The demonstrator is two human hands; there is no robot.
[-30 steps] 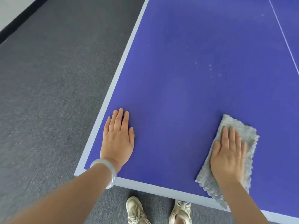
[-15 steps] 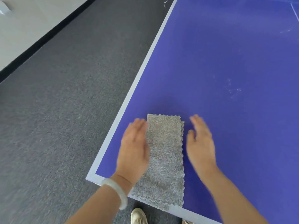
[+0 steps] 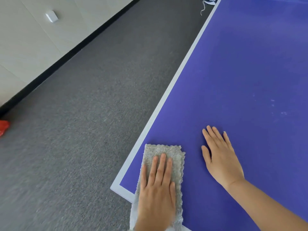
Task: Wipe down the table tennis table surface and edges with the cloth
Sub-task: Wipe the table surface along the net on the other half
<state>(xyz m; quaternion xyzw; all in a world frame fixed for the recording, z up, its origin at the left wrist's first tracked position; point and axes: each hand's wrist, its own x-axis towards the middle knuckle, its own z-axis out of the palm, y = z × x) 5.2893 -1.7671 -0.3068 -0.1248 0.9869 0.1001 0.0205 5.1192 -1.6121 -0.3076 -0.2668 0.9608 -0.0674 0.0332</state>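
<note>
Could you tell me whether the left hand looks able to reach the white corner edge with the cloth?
Probably yes: the left hand presses the cloth flat just beside the white edge, with nothing lying between them.

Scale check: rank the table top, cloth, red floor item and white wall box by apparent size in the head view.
1. table top
2. cloth
3. red floor item and white wall box: alike, red one cropped, unranked.

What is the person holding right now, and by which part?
Nothing is gripped. The left hand presses flat on the middle of the grey cloth; the right hand rests flat on the bare blue table.
</note>
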